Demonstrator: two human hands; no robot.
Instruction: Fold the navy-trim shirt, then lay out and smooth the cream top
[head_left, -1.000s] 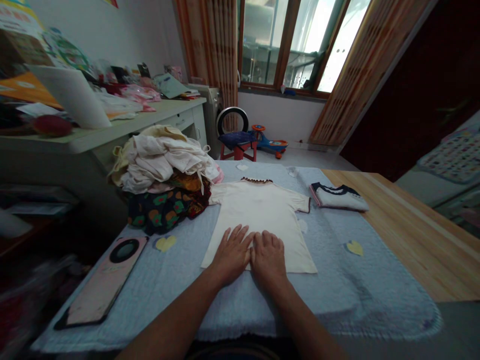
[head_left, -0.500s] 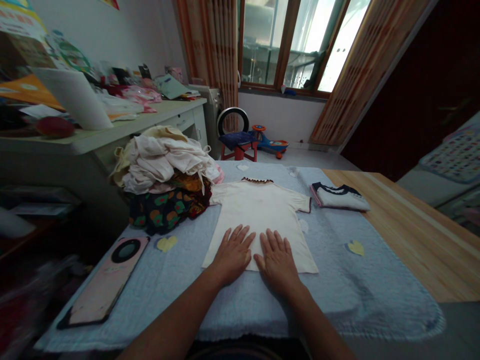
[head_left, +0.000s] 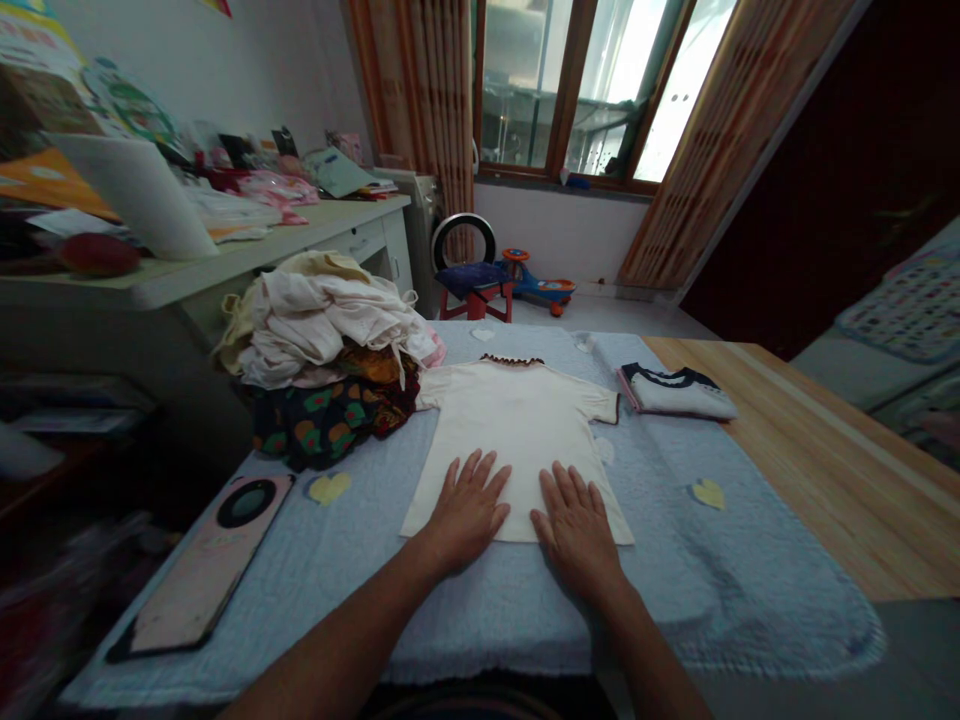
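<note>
A cream short-sleeved shirt (head_left: 517, 420) with dark trim at collar and sleeves lies spread flat on a light blue quilted blanket (head_left: 675, 560). My left hand (head_left: 469, 505) rests flat on its lower hem, fingers stretched out. My right hand (head_left: 577, 520) lies flat on the hem too, a little to the right, fingers spread. A small gap separates the two hands. Neither hand holds anything.
A heap of unfolded clothes (head_left: 322, 340) sits at the blanket's left. A folded white and dark garment (head_left: 675, 392) lies at the right. A pink flat board with a round hole (head_left: 202, 560) lies at the near left. Bare wooden tabletop (head_left: 825, 450) extends right. A cluttered desk (head_left: 225, 255) stands left.
My right hand has slid to the right along the shirt's hem, away from the left hand, which has stayed almost in place. The hands touched a second ago and are apart now.
</note>
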